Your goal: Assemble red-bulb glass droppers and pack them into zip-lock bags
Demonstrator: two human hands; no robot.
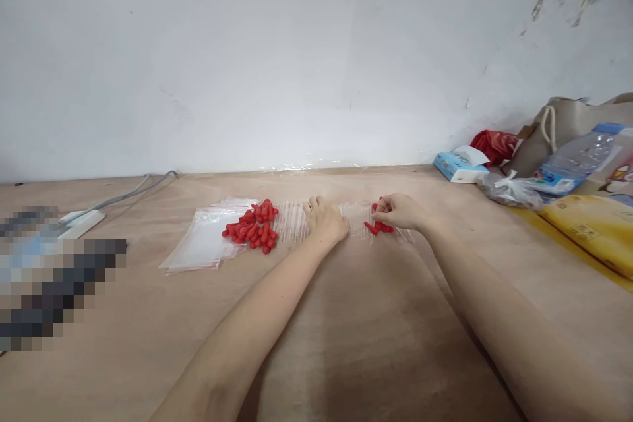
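My left hand (326, 221) lies over a row of thin clear plastic sticks (291, 221), fingers stretched forward and thumb out to the side. My right hand (399, 211) is closed in a pinch at the right part of the row. Just under its fingertips are a few small red pieces (372, 229); whatever is in the pinch is too small to make out. Left of the sticks sits a heap of red, round-ended pieces (252, 229), like limp balloons. That heap partly covers a stack of clear plastic bags (200, 237).
A white power strip (82, 224) with a grey cable (133, 192) lies at left, near a blurred-out area. Along the right stand a blue tissue pack (457, 168), a knotted plastic bag (509, 191), a plastic bottle (576, 158) and a yellow packet (593, 227). A wall borders the table behind.
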